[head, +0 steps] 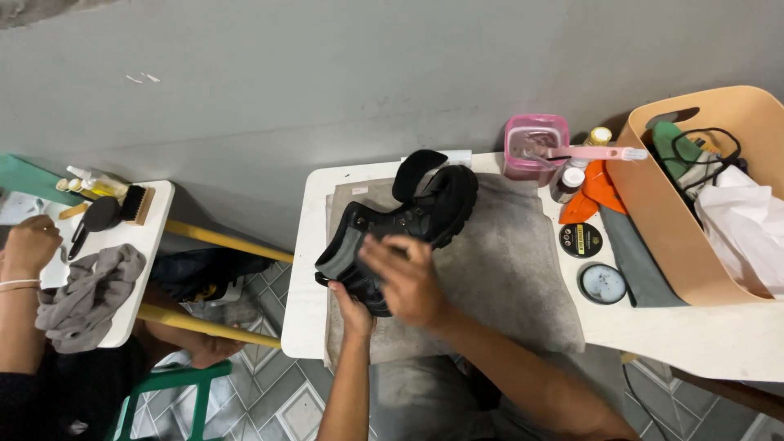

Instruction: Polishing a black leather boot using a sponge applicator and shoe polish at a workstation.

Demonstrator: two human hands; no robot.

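A black boot (425, 208) lies on its side on a grey towel (506, 269) spread over a white table (719, 339). My left hand (353, 310) grips the boot's near end from below. My right hand (408, 278) lies flat across the boot's side, fingers spread and a little blurred. The boot's sole faces the wall and its tongue sticks up at the back.
A pink tub (535, 147) with a pink brush, small bottles, an orange cloth (592, 192), a black tin lid (581, 240) and an open polish tin (603, 283) stand right of the towel. A tan basket (653, 204) holds cords and bags. Another person's hand (31, 245) rests at a second table with brushes.
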